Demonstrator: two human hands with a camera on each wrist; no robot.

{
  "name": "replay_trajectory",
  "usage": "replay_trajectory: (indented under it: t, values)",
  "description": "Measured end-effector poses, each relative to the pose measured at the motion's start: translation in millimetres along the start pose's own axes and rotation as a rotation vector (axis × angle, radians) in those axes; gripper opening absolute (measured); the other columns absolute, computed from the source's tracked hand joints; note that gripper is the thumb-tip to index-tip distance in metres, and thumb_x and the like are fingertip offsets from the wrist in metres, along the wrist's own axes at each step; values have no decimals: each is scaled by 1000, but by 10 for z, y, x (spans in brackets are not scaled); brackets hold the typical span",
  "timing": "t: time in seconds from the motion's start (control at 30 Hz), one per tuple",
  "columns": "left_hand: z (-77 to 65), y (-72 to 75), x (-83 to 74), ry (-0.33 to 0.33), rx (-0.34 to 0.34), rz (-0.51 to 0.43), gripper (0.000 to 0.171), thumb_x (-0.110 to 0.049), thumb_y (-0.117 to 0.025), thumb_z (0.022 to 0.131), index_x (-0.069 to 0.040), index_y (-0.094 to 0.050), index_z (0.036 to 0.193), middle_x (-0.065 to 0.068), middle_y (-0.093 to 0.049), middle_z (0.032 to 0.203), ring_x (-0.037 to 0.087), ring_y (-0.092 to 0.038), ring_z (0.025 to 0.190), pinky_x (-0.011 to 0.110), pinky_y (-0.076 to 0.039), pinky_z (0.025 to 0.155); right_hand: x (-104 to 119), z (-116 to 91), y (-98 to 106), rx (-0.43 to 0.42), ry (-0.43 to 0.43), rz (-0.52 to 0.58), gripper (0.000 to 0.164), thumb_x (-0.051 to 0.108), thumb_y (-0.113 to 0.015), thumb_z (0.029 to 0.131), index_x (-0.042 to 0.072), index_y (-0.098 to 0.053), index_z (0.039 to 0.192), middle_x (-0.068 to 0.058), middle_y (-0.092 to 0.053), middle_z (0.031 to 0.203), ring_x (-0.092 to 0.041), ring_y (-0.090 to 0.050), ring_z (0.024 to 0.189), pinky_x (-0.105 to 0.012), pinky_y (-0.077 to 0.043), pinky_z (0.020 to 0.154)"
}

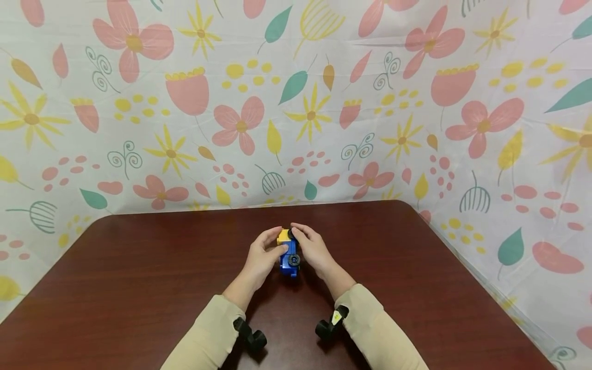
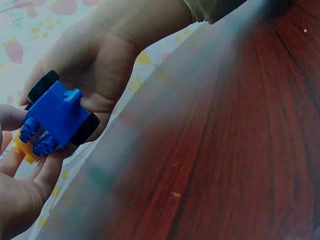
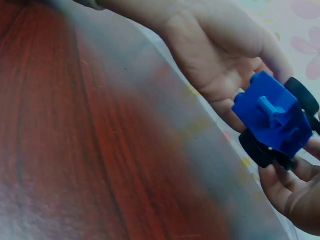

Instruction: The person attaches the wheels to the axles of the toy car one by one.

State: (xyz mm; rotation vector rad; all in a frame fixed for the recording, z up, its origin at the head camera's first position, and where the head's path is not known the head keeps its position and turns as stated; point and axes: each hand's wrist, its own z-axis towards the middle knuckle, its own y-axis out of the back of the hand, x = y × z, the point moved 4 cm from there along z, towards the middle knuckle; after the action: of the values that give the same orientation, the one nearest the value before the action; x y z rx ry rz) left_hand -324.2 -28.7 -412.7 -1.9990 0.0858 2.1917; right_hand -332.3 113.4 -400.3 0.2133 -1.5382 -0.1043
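A small blue toy car (image 1: pixel 288 263) with black wheels and a yellow block (image 1: pixel 283 237) at its far end is held between both hands over the table. My left hand (image 1: pixel 261 257) grips its left side, thumb on the blue body. On the other side, my right hand (image 1: pixel 315 252) pinches near the far black wheel (image 1: pixel 291 234). A nearer wheel (image 1: pixel 294 260) faces up. In the left wrist view, the car's blue end (image 2: pixel 57 115) shows two studs-like parts beside the yellow piece. The right wrist view shows its blue end (image 3: pixel 275 115) between two black wheels; fingers hide some of it.
A dark reddish-brown table (image 1: pixel 139 267) spreads beneath the hands. Behind it and along the right side hangs a white cloth (image 1: pixel 296 128) printed with flowers and leaves. Black wrist cameras (image 1: pixel 252 336) sit at both beige sleeves (image 1: pixel 208 329).
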Motion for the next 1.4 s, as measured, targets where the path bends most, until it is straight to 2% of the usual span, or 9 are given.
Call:
replay_trajectory:
  t: [0.17, 0.4, 0.5, 0.57, 0.73, 0.87, 1.0, 1.17, 1.4]
  values:
    - [6, 43, 9, 27, -46, 0, 49, -8, -63, 88, -12, -50, 135, 12, -47, 141, 19, -61, 103, 28, -53, 73, 2, 0, 10, 104, -9, -61, 57, 42, -52, 95, 19, -37, 145, -14, -46, 141, -24, -59, 104, -39, -55, 77]
    - [27, 92, 25, 52, -82, -8, 47, -13, -63, 90, -14, -50, 135, 12, -43, 145, 23, -58, 110, 33, -54, 81, 61, -20, 14, 226, 14, -95, 66, 30, -61, 92, 17, -30, 149, -14, -39, 147, -30, -51, 119, -44, -54, 78]
    - [29, 107, 21, 48, -105, -21, 47, -12, -63, 90, -13, -49, 135, 13, -43, 144, 24, -57, 111, 34, -54, 82, 75, -31, 15, 250, 45, -111, 68, 30, -64, 90, 17, -31, 148, -13, -40, 146, -29, -55, 113, -40, -54, 76]
    - [28, 123, 16, 43, -126, -22, 47, -12, -62, 90, -11, -49, 136, 13, -42, 144, 25, -56, 113, 35, -54, 83, 85, -36, 12, 266, 63, -114, 70, 28, -65, 89, 17, -30, 148, -14, -39, 147, -28, -57, 108, -43, -54, 76]
    - [31, 159, 29, 60, -165, -35, 49, -13, -61, 91, -9, -46, 138, 13, -41, 145, 27, -53, 116, 35, -54, 83, 99, -54, 3, 296, 109, -124, 73, 25, -68, 87, 18, -29, 149, -15, -34, 150, -33, -56, 110, -50, -54, 78]
    - [27, 175, 32, 67, -186, -47, 50, -13, -61, 92, -7, -45, 138, 14, -41, 144, 26, -55, 112, 31, -55, 79, 105, -66, -9, 316, 150, -137, 73, 25, -72, 84, 20, -34, 146, -11, -36, 149, -33, -54, 112, -46, -55, 76]
    - [20, 188, 37, 67, -197, -55, 49, -14, -61, 92, -6, -45, 138, 15, -42, 143, 24, -56, 107, 28, -54, 76, 115, -73, -32, 337, 189, -155, 73, 22, -75, 81, 17, -38, 144, -8, -39, 147, -30, -57, 109, -39, -56, 76]
    - [14, 195, 39, 67, -206, -66, 46, -15, -61, 91, -7, -47, 135, 15, -46, 137, 20, -56, 101, 25, -53, 73, 124, -83, -57, 328, 221, -185, 72, 19, -76, 80, 13, -40, 142, -10, -44, 142, -29, -58, 108, -35, -55, 79]
    - [19, 185, 19, 60, -195, -93, 45, -16, -63, 91, -6, -49, 133, 16, -49, 133, 16, -58, 96, 25, -54, 73, 152, -85, -52, 280, 272, -209, 64, 20, -73, 83, 9, -45, 139, -13, -51, 136, -30, -58, 109, -40, -52, 90]
